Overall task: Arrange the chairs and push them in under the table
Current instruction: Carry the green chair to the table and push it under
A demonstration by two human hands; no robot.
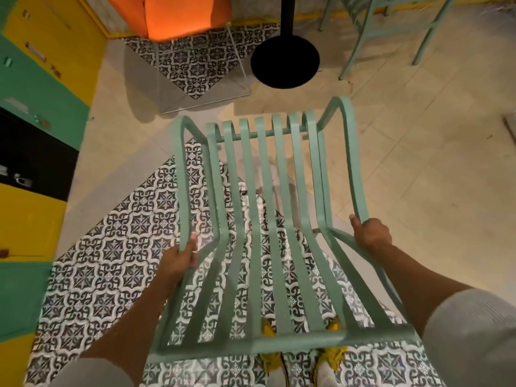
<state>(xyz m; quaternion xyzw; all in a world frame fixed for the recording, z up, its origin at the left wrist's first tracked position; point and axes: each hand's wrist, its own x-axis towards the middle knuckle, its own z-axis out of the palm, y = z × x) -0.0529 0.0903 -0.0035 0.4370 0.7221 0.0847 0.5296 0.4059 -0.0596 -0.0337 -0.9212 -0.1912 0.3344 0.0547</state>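
Note:
A mint-green slatted metal chair (265,219) fills the middle of the head view, seen from above and behind its backrest. My left hand (178,259) grips its left armrest. On the right armrest sits my right hand (371,233), fingers wrapped around the bar. The table shows only as a black pole with a round black base (284,62) on the floor just beyond the chair's front edge. A second mint-green chair (391,32) stands at the upper right, past the table base.
Yellow, green and black cabinets (42,113) line the left side. An orange seat on a thin white wire frame (178,18) stands at the back, left of the table base. The floor is beige with patterned tile patches. My yellow shoes (332,356) show under the backrest.

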